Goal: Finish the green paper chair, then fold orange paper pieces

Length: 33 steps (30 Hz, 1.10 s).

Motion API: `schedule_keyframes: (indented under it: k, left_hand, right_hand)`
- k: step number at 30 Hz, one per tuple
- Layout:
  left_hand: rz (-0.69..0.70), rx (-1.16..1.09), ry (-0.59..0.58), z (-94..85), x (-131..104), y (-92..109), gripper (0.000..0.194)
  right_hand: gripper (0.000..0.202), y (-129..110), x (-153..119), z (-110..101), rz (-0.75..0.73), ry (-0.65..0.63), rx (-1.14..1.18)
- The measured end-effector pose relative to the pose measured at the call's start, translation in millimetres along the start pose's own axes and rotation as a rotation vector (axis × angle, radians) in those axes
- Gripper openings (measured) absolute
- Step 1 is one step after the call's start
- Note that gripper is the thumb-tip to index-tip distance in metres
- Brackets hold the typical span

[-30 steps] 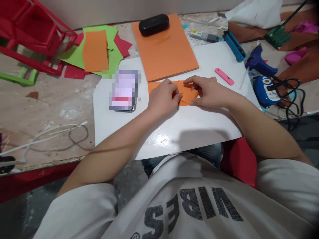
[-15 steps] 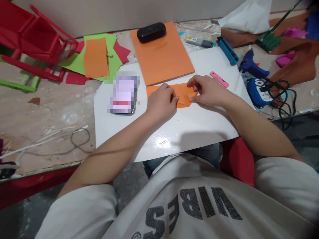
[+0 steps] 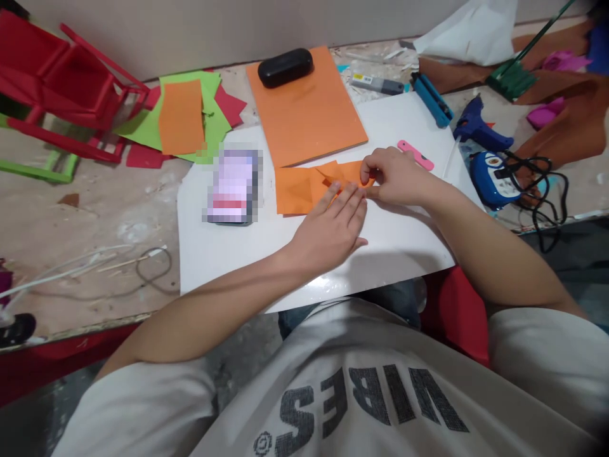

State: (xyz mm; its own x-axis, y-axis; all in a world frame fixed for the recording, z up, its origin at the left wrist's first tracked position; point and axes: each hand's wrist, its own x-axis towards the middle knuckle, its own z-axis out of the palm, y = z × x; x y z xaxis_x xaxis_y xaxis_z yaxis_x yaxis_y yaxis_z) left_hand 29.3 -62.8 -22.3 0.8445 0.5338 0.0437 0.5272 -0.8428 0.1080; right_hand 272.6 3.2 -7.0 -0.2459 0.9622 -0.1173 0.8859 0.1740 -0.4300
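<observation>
A strip of orange paper [image 3: 294,190] with folds in its middle and right part lies on the white board [image 3: 228,260]. My left hand [image 3: 330,222] rests flat with fingers stretched out, their tips pressing on the paper's lower right part. At the paper's right end my right hand [image 3: 392,178] is closed, its thumb and curled fingers pinching the edge. The fingers of both hands almost meet there and hide part of the folds. A phone [image 3: 233,187] with a blurred screen lies left of the paper.
Behind the paper lies an orange pad [image 3: 309,120] bearing a black case [image 3: 285,67]. To the right are a pink cutter [image 3: 415,155], a blue stapler [image 3: 432,100], a glue gun [image 3: 483,125] and a corded blue device [image 3: 495,178]. A red miniature chair [image 3: 71,89] stands left.
My left hand has gone from curled fingers on the paper's middle to lying flat, lower and further right. The paper's left part is now uncovered. My right hand has barely moved.
</observation>
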Motion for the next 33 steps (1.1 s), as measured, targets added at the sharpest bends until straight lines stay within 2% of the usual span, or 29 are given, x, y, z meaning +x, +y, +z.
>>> schedule_keyframes:
  k: [4, 7, 9, 17, 25, 33]
  left_hand:
    - [-0.029, -0.063, -0.172, -1.7, -0.2, -7.2, 0.09]
    - [-0.066, -0.121, -0.258, -7.3, -1.2, -8.6, 0.101]
    - [-0.108, -0.148, -0.293, -11.9, -2.4, -7.1, 0.101]
    - [-0.277, -0.196, -0.307, -21.0, -4.5, -3.2, 0.098]
    - [-0.278, -0.224, -0.333, -23.8, -3.7, -4.3, 0.098]
    - [-0.226, -0.251, -0.336, -22.7, -5.5, -6.9, 0.088]
  right_hand:
    - [0.007, -2.3, 0.2, -0.5, -0.001, -0.017, -0.008]
    - [0.008, 2.2, 1.0, 2.3, -0.011, -0.007, 0.008]
    - [0.011, 7.0, 0.5, 4.7, -0.049, 0.016, 0.034]
    - [0.025, 6.9, -11.7, 6.4, -0.278, 0.04, 0.132]
    - [0.032, 15.9, -9.5, 0.6, -0.366, 0.01, 0.171]
    - [0.035, 13.9, -11.0, 0.3, -0.358, -0.043, 0.155]
